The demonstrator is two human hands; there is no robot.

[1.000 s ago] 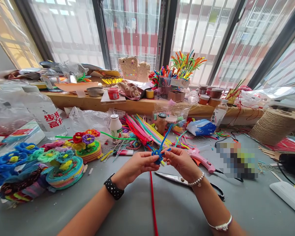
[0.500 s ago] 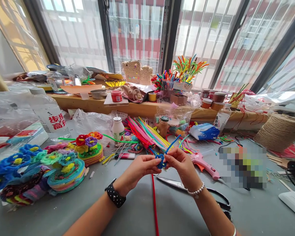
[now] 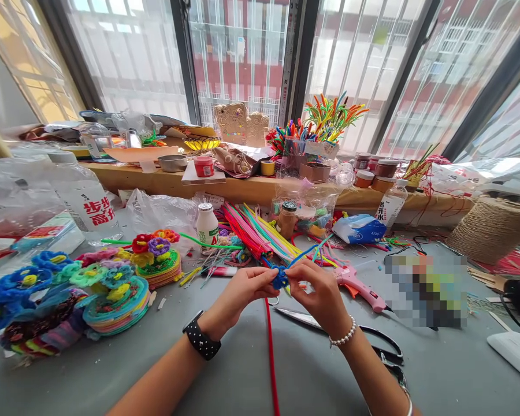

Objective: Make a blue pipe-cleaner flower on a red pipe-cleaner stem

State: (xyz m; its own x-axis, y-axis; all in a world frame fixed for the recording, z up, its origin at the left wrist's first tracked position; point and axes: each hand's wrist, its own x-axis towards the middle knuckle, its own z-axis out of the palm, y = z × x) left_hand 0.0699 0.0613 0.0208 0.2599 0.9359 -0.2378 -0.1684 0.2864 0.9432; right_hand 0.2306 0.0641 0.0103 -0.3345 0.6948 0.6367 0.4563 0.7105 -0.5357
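Handling Note: Blue Fuzzy-Wire Piece [image 3: 279,279]

Loc.: you have the piece raised btwn both hands over the mid surface [image 3: 216,381], far-left of the scissors [image 3: 301,316].

Fingers: your L hand [image 3: 242,292] has thumb & index pinched on the left edge, no visible gap. Your R hand [image 3: 318,292] has thumb & fingertip nearly together at the right edge, apparently nipping the base of the blue tail [image 3: 304,254]; exact contact is hidden.

Handling (est.): v. light. Pile soft, grippy, low slip risk. Core prob. thin wire: bends should hold, but repeated kinks may weaken it & hard squeezing may flatten loops. Grip the compact centre w/ L fingers; take the tail close to its base w/ R. Mind cut wire ends.

Materials: red stem [image 3: 269,352], slender, fuzzy, runs from near edge toward your hands. Scissors: smooth metal blades, dark loop handles. Glue gun [image 3: 361,289], right: glossy pink plastic. Blue flowers [image 3: 28,281], left: plush rounded petals, yellow centres. Stem bundle [image 3: 248,234], far: straight, multicol.
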